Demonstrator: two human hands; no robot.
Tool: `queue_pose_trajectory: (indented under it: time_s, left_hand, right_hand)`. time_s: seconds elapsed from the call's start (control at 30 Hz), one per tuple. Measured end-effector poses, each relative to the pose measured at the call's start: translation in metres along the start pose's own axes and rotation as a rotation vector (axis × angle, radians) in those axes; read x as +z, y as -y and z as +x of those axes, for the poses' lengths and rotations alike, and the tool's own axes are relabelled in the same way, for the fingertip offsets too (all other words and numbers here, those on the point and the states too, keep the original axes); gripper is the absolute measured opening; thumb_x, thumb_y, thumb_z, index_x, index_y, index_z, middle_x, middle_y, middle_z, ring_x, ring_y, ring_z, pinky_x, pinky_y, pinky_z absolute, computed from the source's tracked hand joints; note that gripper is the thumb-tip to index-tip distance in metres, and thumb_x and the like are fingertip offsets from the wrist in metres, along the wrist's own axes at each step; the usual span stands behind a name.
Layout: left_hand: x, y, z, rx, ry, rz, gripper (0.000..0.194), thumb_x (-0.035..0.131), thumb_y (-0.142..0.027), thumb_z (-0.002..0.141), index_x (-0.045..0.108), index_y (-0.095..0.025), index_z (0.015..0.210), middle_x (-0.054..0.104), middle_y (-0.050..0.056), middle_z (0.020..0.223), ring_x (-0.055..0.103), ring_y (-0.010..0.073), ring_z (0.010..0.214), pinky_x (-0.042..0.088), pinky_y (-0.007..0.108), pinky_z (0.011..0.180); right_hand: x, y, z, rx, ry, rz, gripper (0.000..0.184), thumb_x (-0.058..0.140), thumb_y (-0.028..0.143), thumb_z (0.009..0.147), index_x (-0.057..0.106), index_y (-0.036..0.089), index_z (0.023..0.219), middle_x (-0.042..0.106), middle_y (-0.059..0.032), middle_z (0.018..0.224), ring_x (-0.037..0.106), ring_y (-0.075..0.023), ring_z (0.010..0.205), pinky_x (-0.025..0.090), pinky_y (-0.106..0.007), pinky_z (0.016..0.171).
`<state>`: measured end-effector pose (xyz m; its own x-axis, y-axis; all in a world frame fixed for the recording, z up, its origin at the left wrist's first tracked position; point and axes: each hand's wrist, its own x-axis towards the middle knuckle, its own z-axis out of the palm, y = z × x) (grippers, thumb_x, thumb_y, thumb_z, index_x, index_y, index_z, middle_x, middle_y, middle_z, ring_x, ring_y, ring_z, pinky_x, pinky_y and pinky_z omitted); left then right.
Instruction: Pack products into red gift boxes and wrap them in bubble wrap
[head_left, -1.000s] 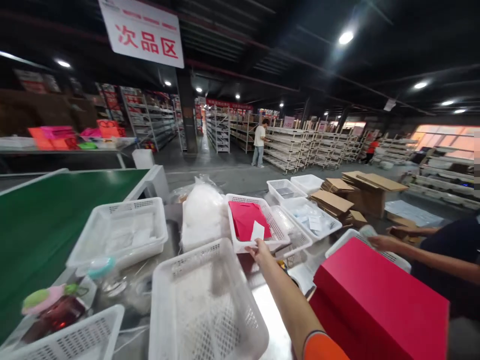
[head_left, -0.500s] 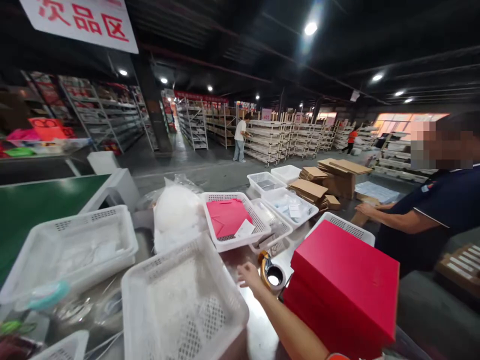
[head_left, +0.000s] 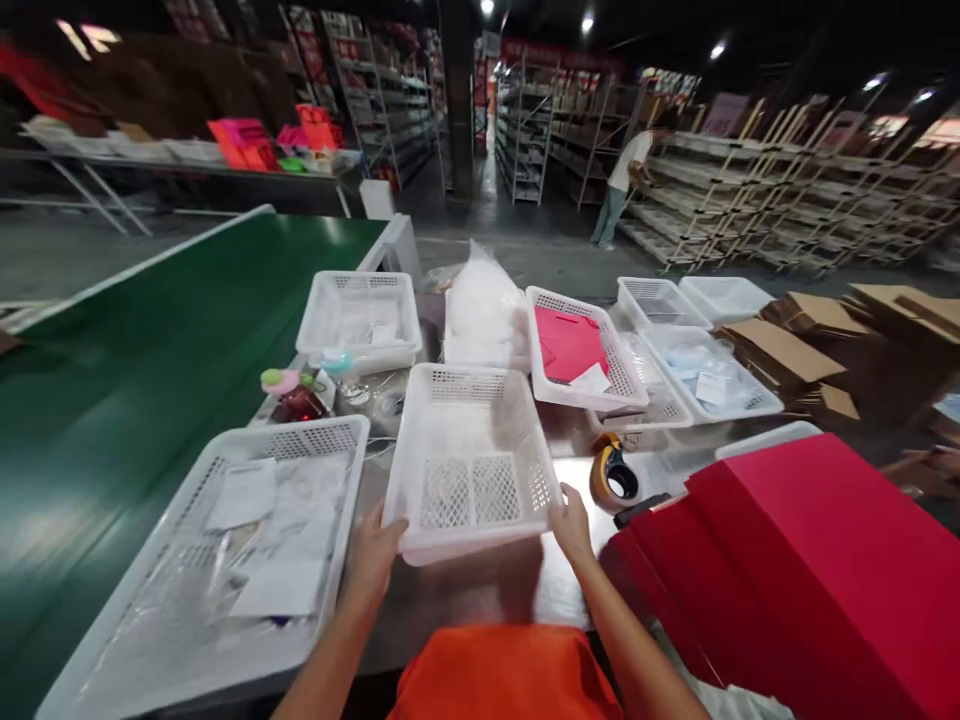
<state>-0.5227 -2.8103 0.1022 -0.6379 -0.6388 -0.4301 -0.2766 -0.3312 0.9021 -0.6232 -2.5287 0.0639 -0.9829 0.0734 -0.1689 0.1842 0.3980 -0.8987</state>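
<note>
An empty white perforated basket (head_left: 471,455) sits in front of me on the metal table (head_left: 480,590), its near edge lifted a little. My left hand (head_left: 375,548) grips its near left corner. My right hand (head_left: 571,522) holds its near right corner. Behind it another white basket (head_left: 630,385) holds flat red pieces (head_left: 568,343) and a white card (head_left: 590,380). A bulging clear plastic bag (head_left: 484,310) stands just left of that basket.
A basket with papers and bags (head_left: 225,555) lies at my left, beside a green conveyor belt (head_left: 135,340). A tape dispenser (head_left: 613,478) and a stack of red boxes (head_left: 810,560) are at my right. More baskets, cardboard (head_left: 787,345) and shelving stand behind; a person (head_left: 626,180) works at the racks.
My view has swung left and down. My right hand came back from the basket with the red pieces, and both hands now hold the empty basket. The co-worker at my right is out of view.
</note>
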Motion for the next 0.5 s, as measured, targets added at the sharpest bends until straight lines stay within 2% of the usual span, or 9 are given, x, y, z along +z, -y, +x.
queue_pose_trajectory:
  time_s: [0.07, 0.13, 0.27, 0.33, 0.4, 0.5]
  left_hand:
    - [-0.007, -0.012, -0.004, -0.002, -0.014, -0.075, 0.041, 0.063, -0.009, 0.053, 0.069, -0.018, 0.093, 0.075, 0.003, 0.083, 0.072, 0.0243, 0.091, 0.057, 0.024, 0.070]
    - [-0.021, -0.021, -0.008, -0.027, -0.032, -0.145, 0.044, 0.062, -0.006, 0.052, 0.069, -0.017, 0.094, 0.075, 0.002, 0.081, 0.073, 0.0226, 0.085, 0.057, 0.022, 0.066]
    - [-0.061, -0.028, -0.019, -0.071, -0.146, -0.274, 0.053, 0.063, -0.002, 0.051, 0.069, -0.018, 0.101, 0.075, -0.001, 0.076, 0.074, 0.0221, 0.083, 0.062, 0.028, 0.076]
    - [-0.077, -0.030, -0.025, -0.074, -0.204, -0.311, 0.055, 0.065, 0.000, 0.049, 0.069, -0.020, 0.100, 0.076, -0.003, 0.078, 0.074, 0.0214, 0.085, 0.062, 0.028, 0.076]
    - [-0.085, -0.031, -0.032, -0.045, -0.235, -0.326, 0.057, 0.067, 0.001, 0.048, 0.070, -0.022, 0.100, 0.077, -0.004, 0.082, 0.073, 0.0208, 0.089, 0.062, 0.025, 0.073]
    - [-0.080, -0.032, -0.040, 0.007, -0.232, -0.328, 0.058, 0.070, -0.002, 0.049, 0.071, -0.025, 0.102, 0.078, -0.004, 0.087, 0.072, 0.0230, 0.100, 0.062, 0.025, 0.076]
  right_hand:
    - [-0.001, 0.012, -0.004, -0.015, 0.020, 0.007, 0.032, 0.049, 0.026, 0.068, 0.053, 0.022, 0.099, 0.067, -0.0092, 0.098, 0.062, -0.0282, 0.096, 0.050, -0.041, 0.091]
    - [0.000, 0.027, -0.014, -0.061, 0.054, 0.059, 0.032, 0.050, 0.030, 0.072, 0.051, 0.022, 0.102, 0.067, -0.0067, 0.094, 0.063, -0.0259, 0.090, 0.052, -0.038, 0.083]
    - [0.006, 0.066, -0.046, -0.206, 0.173, 0.240, 0.031, 0.058, 0.039, 0.079, 0.052, 0.022, 0.104, 0.068, -0.0059, 0.099, 0.064, -0.0239, 0.095, 0.052, -0.036, 0.086]
    - [0.008, 0.087, -0.057, -0.279, 0.234, 0.291, 0.032, 0.060, 0.042, 0.083, 0.053, 0.022, 0.108, 0.067, -0.0060, 0.105, 0.063, -0.0229, 0.102, 0.050, -0.035, 0.091]
    - [0.008, 0.105, -0.061, -0.348, 0.293, 0.314, 0.034, 0.061, 0.044, 0.087, 0.054, 0.022, 0.112, 0.066, -0.0058, 0.109, 0.063, -0.0217, 0.105, 0.049, -0.034, 0.095]
    - [0.002, 0.115, -0.054, -0.381, 0.339, 0.320, 0.035, 0.061, 0.044, 0.088, 0.055, 0.022, 0.115, 0.066, -0.0054, 0.109, 0.063, -0.0209, 0.104, 0.048, -0.033, 0.093]
